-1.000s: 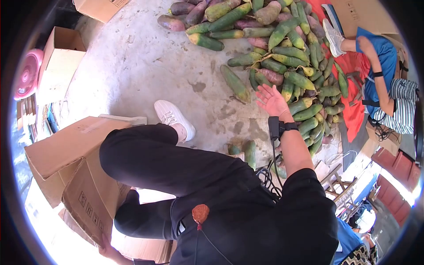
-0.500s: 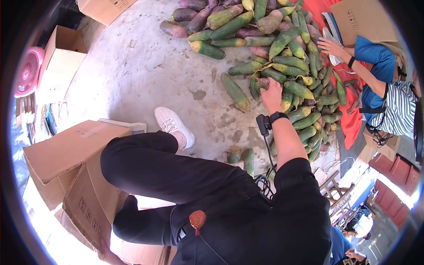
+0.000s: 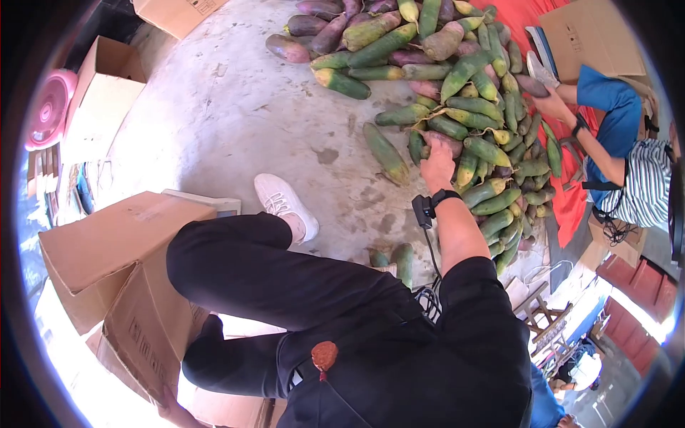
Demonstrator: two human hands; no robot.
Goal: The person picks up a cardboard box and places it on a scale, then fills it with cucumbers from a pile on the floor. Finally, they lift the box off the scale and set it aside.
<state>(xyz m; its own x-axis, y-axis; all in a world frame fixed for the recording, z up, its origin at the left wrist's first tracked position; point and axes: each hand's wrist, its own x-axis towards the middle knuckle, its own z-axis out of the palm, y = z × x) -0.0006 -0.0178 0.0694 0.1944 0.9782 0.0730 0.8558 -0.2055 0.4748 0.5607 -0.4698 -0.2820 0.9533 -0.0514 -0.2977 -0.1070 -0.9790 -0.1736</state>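
Observation:
My right hand (image 3: 437,170), with a black band and small device on the wrist, reaches into a large pile of green and purple radishes (image 3: 474,107). Its fingers close around the end of a pinkish-purple radish (image 3: 444,143) at the pile's near edge. A single green radish (image 3: 386,153) lies on the floor beside that hand. At the lower left, my left hand (image 3: 173,410) grips the edge of an open cardboard box's flap (image 3: 143,342). Only part of this hand shows, against bright glare.
A co-worker's hand (image 3: 551,105) holds a purple radish over a red sheet (image 3: 569,225) across the pile. Other cardboard boxes (image 3: 592,39) stand around. Two green radishes (image 3: 402,264) lie near my leg. A pink basin (image 3: 51,108) is at far left.
My right hand has closed further over the purple radish, its fingers now bent on it. The co-worker's hand, empty before, now holds a purple radish. My left hand stays at the box flap.

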